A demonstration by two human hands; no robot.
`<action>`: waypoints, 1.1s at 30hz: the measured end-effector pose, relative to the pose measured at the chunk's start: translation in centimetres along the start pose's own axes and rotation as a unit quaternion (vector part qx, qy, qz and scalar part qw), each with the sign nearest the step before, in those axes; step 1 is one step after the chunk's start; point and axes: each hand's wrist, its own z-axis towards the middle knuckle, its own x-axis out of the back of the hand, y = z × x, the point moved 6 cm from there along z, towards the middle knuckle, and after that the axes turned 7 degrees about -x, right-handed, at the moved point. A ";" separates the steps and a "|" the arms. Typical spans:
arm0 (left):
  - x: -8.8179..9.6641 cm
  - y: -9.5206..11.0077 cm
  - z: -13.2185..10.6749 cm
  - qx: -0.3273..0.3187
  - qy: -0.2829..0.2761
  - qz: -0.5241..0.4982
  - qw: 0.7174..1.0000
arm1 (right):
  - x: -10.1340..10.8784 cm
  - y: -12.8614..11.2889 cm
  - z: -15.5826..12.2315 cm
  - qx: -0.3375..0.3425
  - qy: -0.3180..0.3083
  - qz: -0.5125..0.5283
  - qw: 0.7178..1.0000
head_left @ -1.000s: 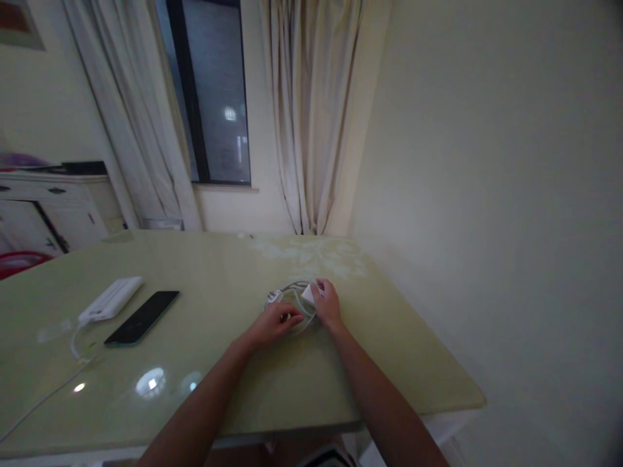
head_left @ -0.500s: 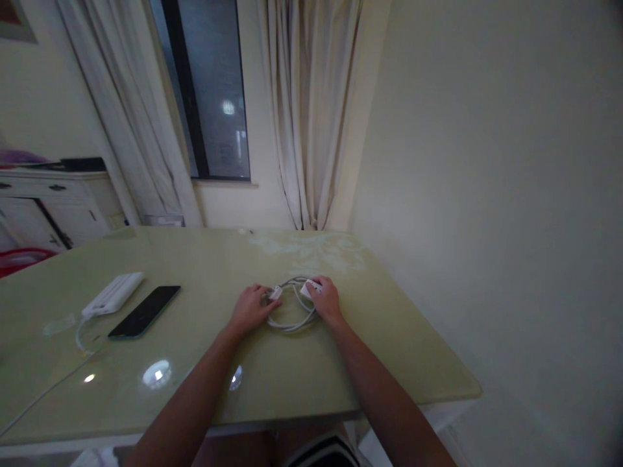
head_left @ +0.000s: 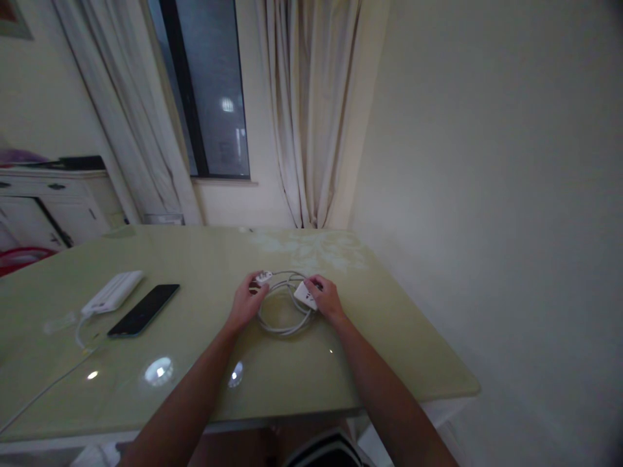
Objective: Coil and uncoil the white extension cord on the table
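Note:
A coiled white cable [head_left: 282,321] lies on the pale green glass table [head_left: 204,350] in front of me. My left hand [head_left: 246,303] pinches the small white plug end [head_left: 263,277] of the cable at the coil's left side. My right hand [head_left: 327,299] is closed on a white socket block [head_left: 305,295] at the coil's right side. The loops of cable hang between the two hands and rest on the table.
To the left lie a black phone [head_left: 143,310] and a white power bank [head_left: 113,292] with a thin white wire [head_left: 48,386] trailing toward the table's front edge. A wall runs close along the right. Curtains and a dark window stand behind the table.
My left hand has moved from the middle of the coil to its left side and taken the plug end. The coil has opened wider. My right hand has drawn the socket block slightly nearer.

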 end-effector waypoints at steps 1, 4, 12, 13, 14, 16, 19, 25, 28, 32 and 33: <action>0.1 0.1 0.0 0.000 0.007 -0.033 0.999 | -0.1 -0.3 -0.1 0.009 -0.009 0.000 1.000; 0.2 0.4 0.1 0.004 0.010 -0.120 0.993 | -0.5 -0.7 -0.4 0.018 -0.023 0.029 0.999; -0.7 1.0 -0.4 0.052 -0.022 -0.206 0.977 | -0.8 1.2 0.5 -0.059 0.047 0.190 0.979; -1.0 1.0 -0.5 0.056 -0.037 -0.221 0.973 | -1.0 1.4 0.6 -0.066 0.036 0.204 0.976; -1.4 1.0 -0.6 0.061 -0.051 -0.229 0.970 | -1.1 1.5 0.8 -0.069 0.025 0.218 0.973; -1.8 0.9 -0.6 0.059 -0.066 -0.222 0.971 | -1.3 1.6 0.9 -0.075 0.020 0.249 0.965; -1.9 0.6 -0.5 0.035 -0.068 -0.151 0.986 | -1.0 1.9 0.8 -0.100 0.050 0.304 0.946; -2.0 -0.8 -0.8 -0.068 -0.095 0.153 0.981 | -0.4 2.6 0.7 -0.143 0.073 0.398 0.903; -2.7 -1.9 -1.1 -0.081 -0.161 0.227 0.957 | 0.0 2.8 0.8 -0.141 0.086 0.421 0.892; -2.6 -2.2 -0.8 -0.077 -0.168 0.226 0.957 | 0.4 2.4 0.7 -0.120 0.100 0.446 0.881; -2.5 -2.0 -0.8 -0.078 -0.160 0.220 0.959 | 0.4 2.2 0.6 -0.117 0.098 0.454 0.878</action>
